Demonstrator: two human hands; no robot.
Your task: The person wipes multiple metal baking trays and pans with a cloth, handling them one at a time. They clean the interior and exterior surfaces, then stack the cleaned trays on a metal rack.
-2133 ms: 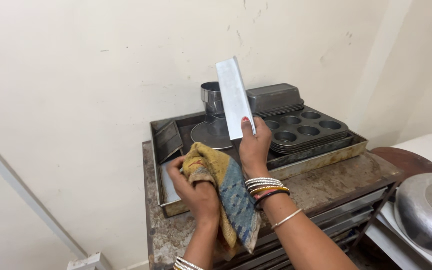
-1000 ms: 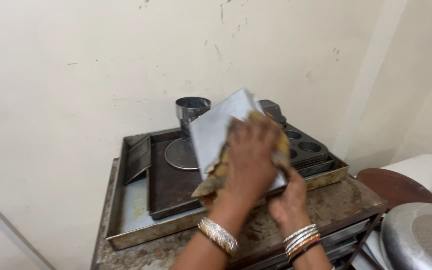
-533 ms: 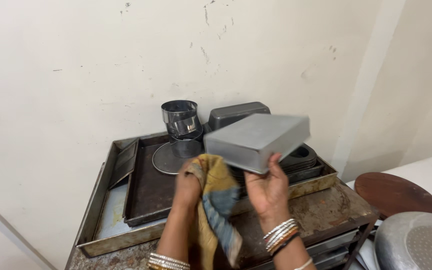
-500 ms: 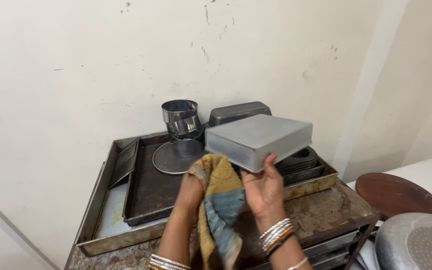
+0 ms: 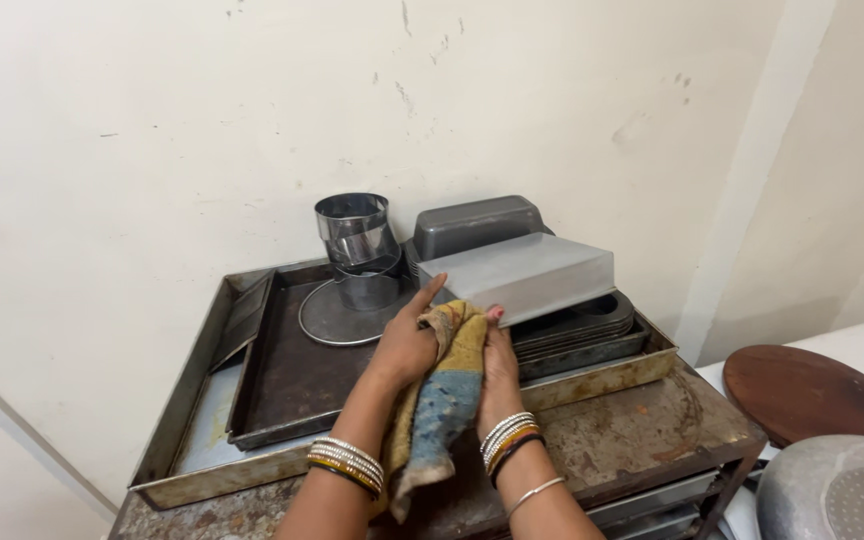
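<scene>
A square grey metal baking pan point(image 5: 522, 273) lies upside down on the stack of dark muffin trays point(image 5: 592, 325). My right hand point(image 5: 499, 362) holds its near edge from below. My left hand point(image 5: 407, 343) grips a yellow and blue cloth point(image 5: 447, 385) and touches the pan's near left corner with a raised finger. The cloth hangs between my two wrists.
A large shallow metal tray point(image 5: 202, 410) on a rusty rack top point(image 5: 652, 425) holds a dark sheet tray point(image 5: 287, 375), a round flat plate point(image 5: 327, 318), stacked steel rings point(image 5: 354, 240) and an upturned loaf tin point(image 5: 472, 222). A brown round board point(image 5: 817, 392) and a metal lid point(image 5: 847, 495) are at right.
The pan, held up on edge and wiped with the cloth earlier, has been turned bottom up and lowered onto the muffin trays. Both hands have come down with it.
</scene>
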